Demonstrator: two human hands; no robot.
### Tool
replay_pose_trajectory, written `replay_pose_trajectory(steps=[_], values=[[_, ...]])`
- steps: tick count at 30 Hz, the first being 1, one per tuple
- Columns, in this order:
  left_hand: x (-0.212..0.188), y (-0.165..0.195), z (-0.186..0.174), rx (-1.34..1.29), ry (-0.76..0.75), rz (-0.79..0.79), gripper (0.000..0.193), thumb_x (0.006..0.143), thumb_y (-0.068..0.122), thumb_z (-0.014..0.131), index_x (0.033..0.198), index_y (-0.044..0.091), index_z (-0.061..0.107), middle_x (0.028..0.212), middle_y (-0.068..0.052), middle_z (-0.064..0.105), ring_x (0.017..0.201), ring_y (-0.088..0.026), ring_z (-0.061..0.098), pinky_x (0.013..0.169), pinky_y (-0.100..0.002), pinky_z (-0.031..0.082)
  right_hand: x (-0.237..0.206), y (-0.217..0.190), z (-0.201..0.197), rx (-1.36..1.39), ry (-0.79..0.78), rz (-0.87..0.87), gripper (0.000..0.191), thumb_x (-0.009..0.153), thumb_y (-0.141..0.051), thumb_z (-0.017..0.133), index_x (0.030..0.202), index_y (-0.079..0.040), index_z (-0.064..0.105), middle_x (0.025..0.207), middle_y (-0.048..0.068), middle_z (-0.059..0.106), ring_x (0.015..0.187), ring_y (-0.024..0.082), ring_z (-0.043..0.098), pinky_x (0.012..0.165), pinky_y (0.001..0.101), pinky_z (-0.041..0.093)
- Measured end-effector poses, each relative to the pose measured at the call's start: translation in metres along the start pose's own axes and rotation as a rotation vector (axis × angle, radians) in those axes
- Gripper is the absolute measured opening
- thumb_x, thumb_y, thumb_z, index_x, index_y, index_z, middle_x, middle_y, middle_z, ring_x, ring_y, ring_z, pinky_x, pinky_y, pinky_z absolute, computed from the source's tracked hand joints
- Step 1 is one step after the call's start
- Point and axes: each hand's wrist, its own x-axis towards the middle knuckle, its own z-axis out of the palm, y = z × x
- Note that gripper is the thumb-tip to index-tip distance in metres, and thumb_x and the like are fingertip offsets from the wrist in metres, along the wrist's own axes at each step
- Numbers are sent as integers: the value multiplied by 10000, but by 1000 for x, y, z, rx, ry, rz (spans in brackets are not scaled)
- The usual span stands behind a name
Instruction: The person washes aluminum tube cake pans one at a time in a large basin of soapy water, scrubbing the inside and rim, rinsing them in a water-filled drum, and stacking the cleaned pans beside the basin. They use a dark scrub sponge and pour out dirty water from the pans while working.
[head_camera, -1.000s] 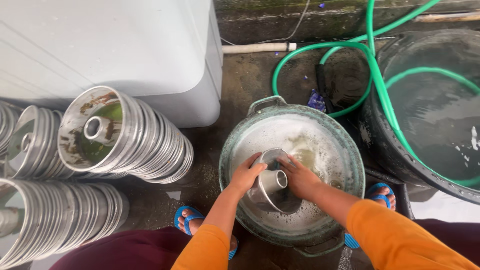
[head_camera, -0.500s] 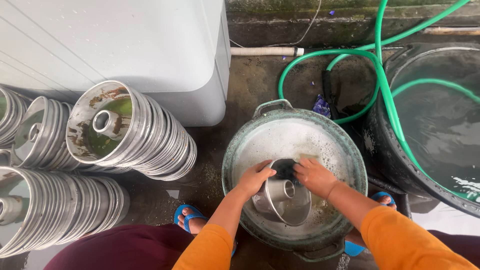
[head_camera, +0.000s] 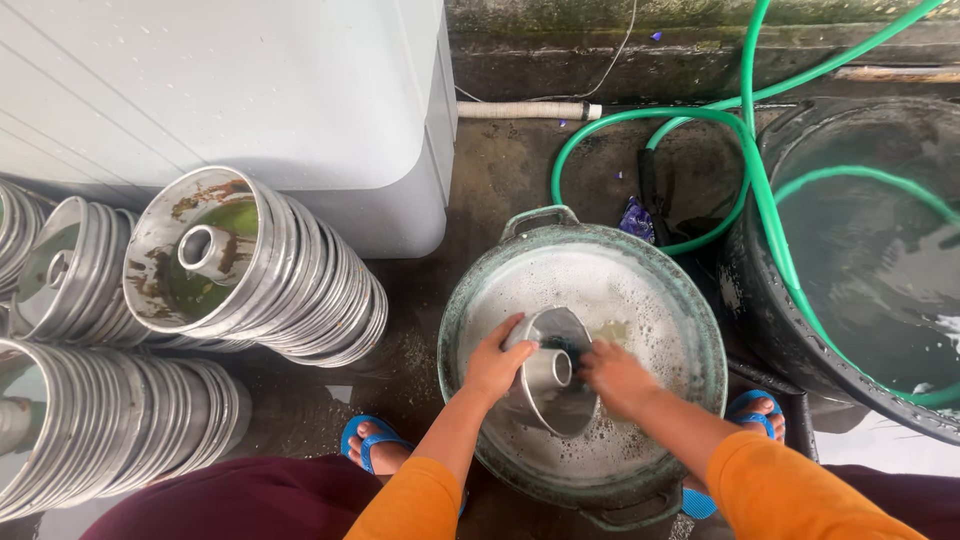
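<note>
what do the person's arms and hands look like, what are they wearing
Both arms wear bright orange sleeves pushed up past the elbows, leaving the forearms bare. The left hand and right hand are bare too: no gloves, and no rings, watch or bracelet that can be seen. The right hand looks wet with suds. Lower down, dark maroon clothing and blue sandals show.

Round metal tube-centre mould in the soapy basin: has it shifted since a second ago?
Yes. The round metal tube-centre mould has been turned within the big green-rimmed wash basin: its open side faced the far rim, now its underside and tube face up, gripped by the left hand.
</note>
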Motion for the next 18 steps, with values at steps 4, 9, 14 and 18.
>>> replay_pose_trajectory(steps=[4,9,14,18], values=[[8,-22,5,-107,136,60,694,762,344,735,1429,203,607,1298,-132,714,1157,-239,700,991,-322,516,10,-51,1,626,23,-44,374,723,-57,704,1079,-129,793,1095,207,681,1087,363,609,952,453,492],[15,-47,16,-409,127,-14,662,778,310,712,1418,166,632,1301,-159,719,1142,-282,690,976,-365,533,47,-76,-12,1173,-112,218,407,901,-129,555,1299,-109,642,1131,157,722,1046,290,712,936,403,554],[12,-59,23,-346,126,-18,623,859,311,646,1467,200,566,1378,-92,635,1224,-204,605,1047,-316,442,70,-86,-15,1814,27,439,381,940,-118,511,1287,-44,652,1172,192,733,1090,310,704,974,432,549],[17,-62,19,-484,182,74,608,845,276,653,1422,86,620,1321,-145,695,1155,-226,653,1018,-336,493,44,-77,-1,1121,-199,105,406,855,-67,524,1215,-71,713,1183,178,739,1106,296,714,995,413,533]])
